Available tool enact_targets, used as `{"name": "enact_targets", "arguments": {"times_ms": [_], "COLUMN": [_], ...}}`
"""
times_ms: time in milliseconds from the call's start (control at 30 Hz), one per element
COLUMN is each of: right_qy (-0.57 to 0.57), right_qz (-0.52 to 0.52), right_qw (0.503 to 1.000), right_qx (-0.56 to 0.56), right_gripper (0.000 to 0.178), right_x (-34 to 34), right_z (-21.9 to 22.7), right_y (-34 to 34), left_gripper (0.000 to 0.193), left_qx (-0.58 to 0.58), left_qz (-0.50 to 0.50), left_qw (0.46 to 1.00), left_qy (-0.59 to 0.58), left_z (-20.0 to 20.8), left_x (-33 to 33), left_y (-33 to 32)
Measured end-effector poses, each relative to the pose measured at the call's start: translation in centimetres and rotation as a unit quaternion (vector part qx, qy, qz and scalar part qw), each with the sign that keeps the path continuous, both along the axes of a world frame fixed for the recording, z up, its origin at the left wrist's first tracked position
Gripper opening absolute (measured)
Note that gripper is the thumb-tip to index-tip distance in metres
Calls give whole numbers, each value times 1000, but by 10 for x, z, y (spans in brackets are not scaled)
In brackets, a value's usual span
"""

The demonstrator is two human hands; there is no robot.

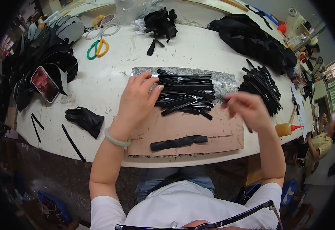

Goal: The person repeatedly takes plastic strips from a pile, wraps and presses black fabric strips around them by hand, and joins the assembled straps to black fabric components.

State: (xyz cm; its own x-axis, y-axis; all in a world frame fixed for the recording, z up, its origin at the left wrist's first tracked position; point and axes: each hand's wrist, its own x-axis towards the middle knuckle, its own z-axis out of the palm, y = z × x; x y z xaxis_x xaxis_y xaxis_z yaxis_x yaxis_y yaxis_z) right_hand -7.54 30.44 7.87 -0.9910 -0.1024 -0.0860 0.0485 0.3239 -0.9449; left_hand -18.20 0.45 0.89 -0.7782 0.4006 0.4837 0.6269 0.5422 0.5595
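Observation:
A pile of shiny black narrow strips (186,92) lies across a work board (182,124) that is speckled grey at the back and pinkish-brown in front. My left hand (136,96), a pale bangle on its wrist, rests at the pile's left ends with fingers apart. To the right of the pile, my right hand (250,109) is smeared by motion. Something dark shows at its fingertips, but I cannot make out whether it is held. Nearer to me on the board lies a single wider black strip (179,143). A second heap of black strips (260,89) sits beyond my right hand.
On the white table are green-and-orange-handled scissors (97,48), a phone (45,84), and a folded black piece (85,119). A glue bottle with a red tip (286,129) lies at right. Black material (251,38) is piled behind. Another person (319,143) is at far right.

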Motion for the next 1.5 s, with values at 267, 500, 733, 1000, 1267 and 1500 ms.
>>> {"name": "enact_targets", "arguments": {"times_ms": [267,500,733,1000,1267,1500], "right_qy": [-229,-306,-328,-348,-348,-266], "right_qz": [230,255,241,187,148,194], "right_qw": [941,912,905,907,911,915], "right_qx": [92,97,126,144,163,234], "right_gripper": [19,21,21,20,20,22], "right_x": [-2,-24,-25,-18,-2,5], "right_z": [0,-22,-32,-21,-20,-26], "right_y": [-101,-126,-134,-96,-64,-62], "left_gripper": [20,19,19,22,33,32], "left_qx": [26,54,62,-34,-138,-157], "left_qz": [-66,-31,-28,-87,-175,-201], "left_qw": [993,985,990,993,975,967], "left_qy": [-100,-159,-126,-66,7,-15], "left_z": [19,-4,-10,-11,-1,5], "left_x": [75,109,115,111,111,108], "left_y": [-45,-58,-47,-42,-32,-23]}}
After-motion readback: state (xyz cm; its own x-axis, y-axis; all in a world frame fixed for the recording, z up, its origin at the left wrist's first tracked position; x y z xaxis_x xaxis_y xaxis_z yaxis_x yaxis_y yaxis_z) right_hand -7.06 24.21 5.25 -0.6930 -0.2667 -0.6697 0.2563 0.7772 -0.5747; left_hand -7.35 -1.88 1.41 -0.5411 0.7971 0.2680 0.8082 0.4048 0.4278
